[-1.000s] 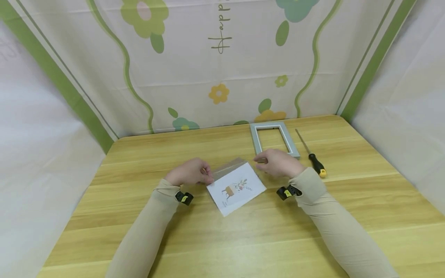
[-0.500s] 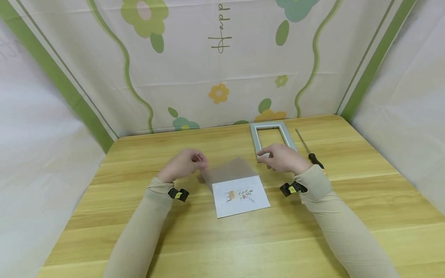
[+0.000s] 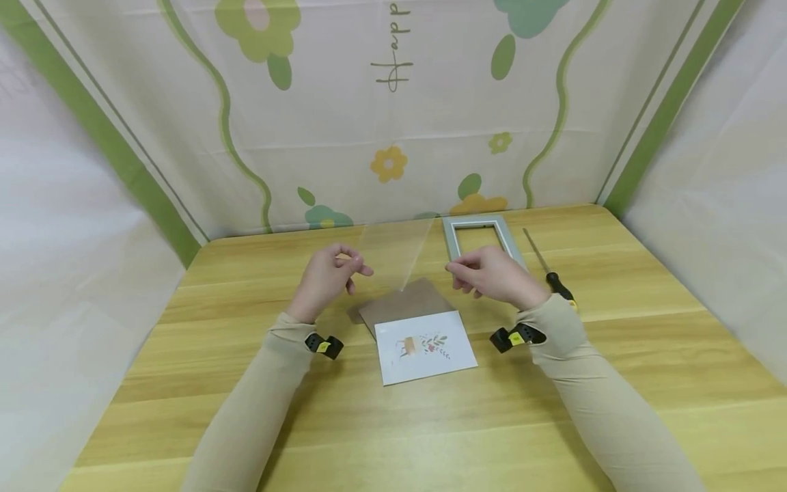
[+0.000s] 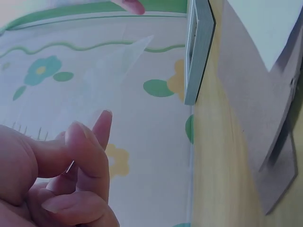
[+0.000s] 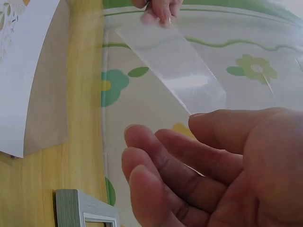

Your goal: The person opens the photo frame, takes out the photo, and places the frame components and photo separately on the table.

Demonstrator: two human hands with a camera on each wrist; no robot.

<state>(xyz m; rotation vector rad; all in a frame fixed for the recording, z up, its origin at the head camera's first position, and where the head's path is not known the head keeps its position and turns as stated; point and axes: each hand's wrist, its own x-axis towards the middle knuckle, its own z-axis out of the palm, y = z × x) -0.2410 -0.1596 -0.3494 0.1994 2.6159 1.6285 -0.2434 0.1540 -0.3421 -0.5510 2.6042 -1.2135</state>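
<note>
My left hand (image 3: 327,279) pinches a clear plastic sheet (image 3: 395,251) between thumb and fingers, and the sheet stands tilted above the table. In the right wrist view the clear sheet (image 5: 187,78) catches the light, with the left fingertips at its far end. Beside it is my right hand (image 3: 492,275), fingers loosely bent, thumb apart from them, seemingly holding nothing. Below both hands lies a white card (image 3: 424,348) printed with a potted plant. It partly covers a brown backing board (image 3: 408,301), whose stand flap sticks out at the left.
A grey-blue picture frame (image 3: 451,239) lies flat behind my right hand, which hides its near part. Right of it rests a screwdriver (image 3: 555,283) with a black and yellow handle. A flower-printed cloth (image 3: 344,137) hangs behind the wooden table (image 3: 233,287).
The clear sheet has come up off the card and board with my left hand, which rose. The card has turned and slid slightly towards me, baring more board. My right hand rose slightly.
</note>
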